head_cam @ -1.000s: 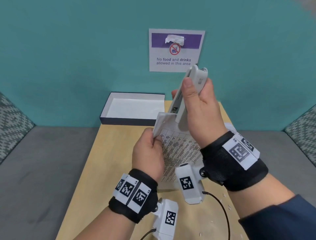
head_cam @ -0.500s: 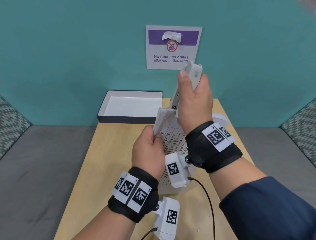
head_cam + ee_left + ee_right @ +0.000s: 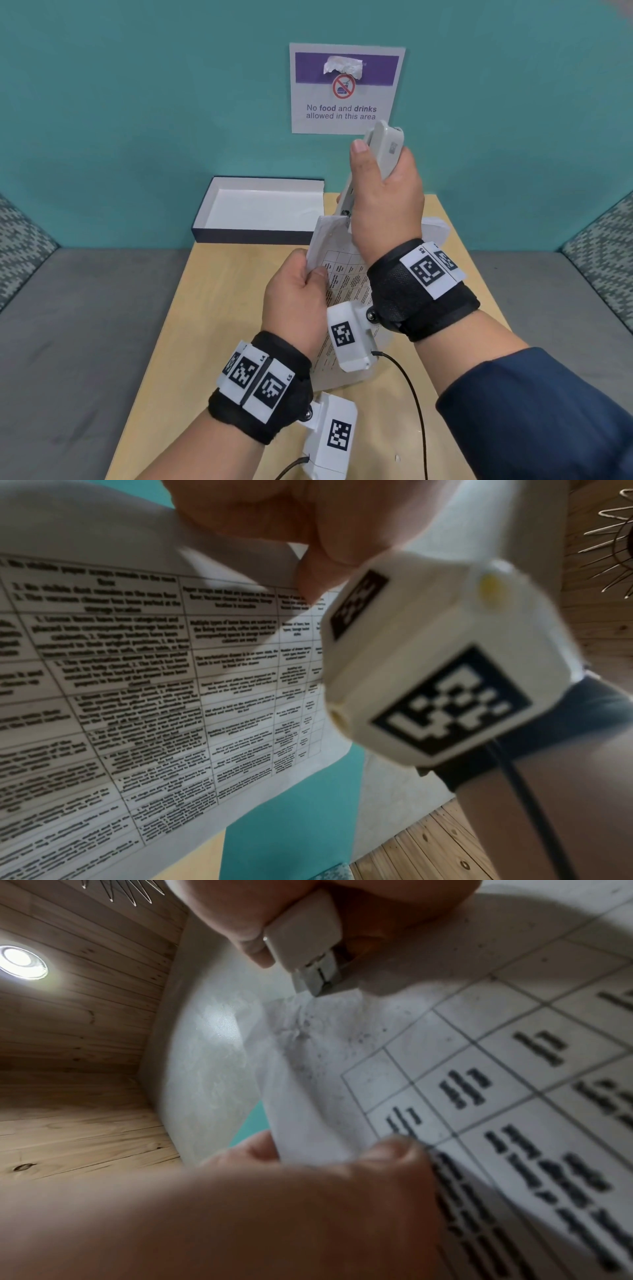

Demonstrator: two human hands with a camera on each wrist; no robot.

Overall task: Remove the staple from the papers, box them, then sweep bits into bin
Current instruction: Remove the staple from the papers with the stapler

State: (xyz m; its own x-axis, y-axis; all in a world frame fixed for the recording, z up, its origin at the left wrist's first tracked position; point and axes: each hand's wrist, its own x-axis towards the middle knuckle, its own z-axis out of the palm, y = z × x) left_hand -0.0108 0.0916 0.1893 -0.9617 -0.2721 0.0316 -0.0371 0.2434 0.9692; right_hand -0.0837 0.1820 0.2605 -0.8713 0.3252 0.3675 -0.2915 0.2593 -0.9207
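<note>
Both hands are busy above the table (image 3: pixel 219 308) — left hand (image 3: pixel 294 301) pinching the printed papers (image 3: pixel 346 277), right hand (image 3: pixel 383 198) gripping the stapler (image 3: pixel 383 147) whose metal nose meets their top corner — where a hard pull could tear it.

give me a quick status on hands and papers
Left hand pinches papers upright. Right hand grips stapler, tip at top corner. Box open, nothing in the way.

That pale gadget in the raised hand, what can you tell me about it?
The stapler is a long, pale grey plastic body with a metal nose, held nearly upright, nose down. The right hand grips it round the middle, thumb along its side. Its metal tip meets the top corner of the papers, which the left hand pinches lower down, above the table.
</note>
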